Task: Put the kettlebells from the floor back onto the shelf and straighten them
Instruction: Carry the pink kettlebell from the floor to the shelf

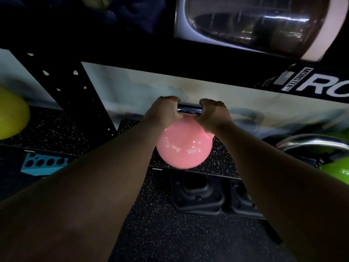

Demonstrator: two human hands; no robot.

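A pink kettlebell [182, 146] with a chrome handle sits at the front edge of the low shelf [219, 157], which is lined with speckled black rubber. My left hand [162, 110] grips the left end of the handle and my right hand [213, 112] grips the right end, with a short stretch of bare chrome between them. A green kettlebell [334, 167] with a chrome handle stands on the same shelf at the far right. A yellow kettlebell [11, 118] rests on the shelf section at the far left.
A black perforated rack upright [75, 95] divides the shelf sections. A black crossbeam [207, 63] with white lettering runs overhead, with a large glossy ball [255, 21] above it. A teal perforated block [43, 165] lies lower left. Black bolted base plates [198, 193] sit on the speckled floor.
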